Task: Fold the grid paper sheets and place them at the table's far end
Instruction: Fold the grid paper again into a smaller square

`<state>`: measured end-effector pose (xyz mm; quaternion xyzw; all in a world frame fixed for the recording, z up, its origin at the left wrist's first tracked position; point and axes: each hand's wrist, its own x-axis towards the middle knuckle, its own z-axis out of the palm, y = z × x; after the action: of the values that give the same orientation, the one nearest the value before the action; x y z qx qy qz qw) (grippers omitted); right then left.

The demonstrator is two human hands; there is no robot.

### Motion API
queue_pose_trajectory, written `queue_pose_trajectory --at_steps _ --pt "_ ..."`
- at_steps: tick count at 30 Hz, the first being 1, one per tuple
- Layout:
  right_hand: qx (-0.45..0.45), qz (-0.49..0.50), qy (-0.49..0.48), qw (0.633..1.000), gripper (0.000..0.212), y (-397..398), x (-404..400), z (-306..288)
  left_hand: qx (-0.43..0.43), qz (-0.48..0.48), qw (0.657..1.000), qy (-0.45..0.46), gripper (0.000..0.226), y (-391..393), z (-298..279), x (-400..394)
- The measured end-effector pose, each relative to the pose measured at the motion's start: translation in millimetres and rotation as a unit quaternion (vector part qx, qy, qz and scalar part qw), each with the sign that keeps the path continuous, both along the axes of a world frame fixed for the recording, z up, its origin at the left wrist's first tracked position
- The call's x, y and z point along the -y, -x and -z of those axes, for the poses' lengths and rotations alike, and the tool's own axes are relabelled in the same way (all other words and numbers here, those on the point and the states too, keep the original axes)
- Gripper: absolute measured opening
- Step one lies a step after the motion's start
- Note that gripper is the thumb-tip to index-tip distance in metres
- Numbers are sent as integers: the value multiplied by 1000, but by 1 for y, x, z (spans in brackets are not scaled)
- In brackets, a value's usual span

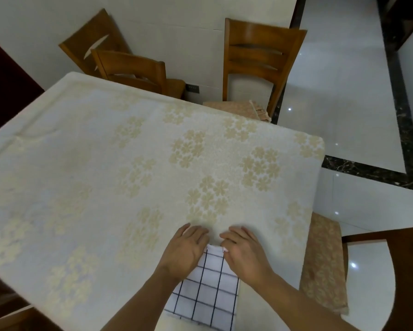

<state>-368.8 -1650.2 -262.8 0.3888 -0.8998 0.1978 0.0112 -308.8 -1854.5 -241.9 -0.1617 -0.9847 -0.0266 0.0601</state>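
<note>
Grid sheet at near counter edge; left hand, right hand flat, open, pressing its far edge. Folding step under way; next: crease, carry to far end

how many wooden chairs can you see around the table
4. Two at the far end: one tucked in, another behind it by the wall. One at the far right. One at the near right, cut off. Others may be out of frame.

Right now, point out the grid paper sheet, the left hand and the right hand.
grid paper sheet (208, 295), head view, middle of its checked face
left hand (185, 250), head view, back of hand
right hand (245, 253), head view, back of hand
</note>
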Motion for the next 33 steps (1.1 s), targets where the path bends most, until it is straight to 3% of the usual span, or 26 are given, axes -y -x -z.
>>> queue_pose_trajectory --at_steps 3,7,15,19,24,28,33 --pt "-8 28 0 1000 29 29 4 -28 -29 -50 998 2 28 25 -27 -3" --pt "-67 51 35 996 30 64 6 -76 -98 -89 991 -4 36 58 -78 -6" --pt "-153 68 113 979 27 62 -10 -138 -202 -60 978 1 18 50 -142 -22" --pt "-158 53 111 980 23 17 -29 -114 -175 -44 984 -6 24 5 -126 -37" --pt "-92 48 62 993 27 -51 -54 -65 -99 -34 994 -34 29 -64 -74 -58" --pt "-80 14 17 997 15 -108 -80 -42 -42 -43 997 -53 26 -127 -38 -81" --pt "-63 -28 -44 997 23 -157 -107 -23 -1 -40 997 -69 19 -180 -22 -102"
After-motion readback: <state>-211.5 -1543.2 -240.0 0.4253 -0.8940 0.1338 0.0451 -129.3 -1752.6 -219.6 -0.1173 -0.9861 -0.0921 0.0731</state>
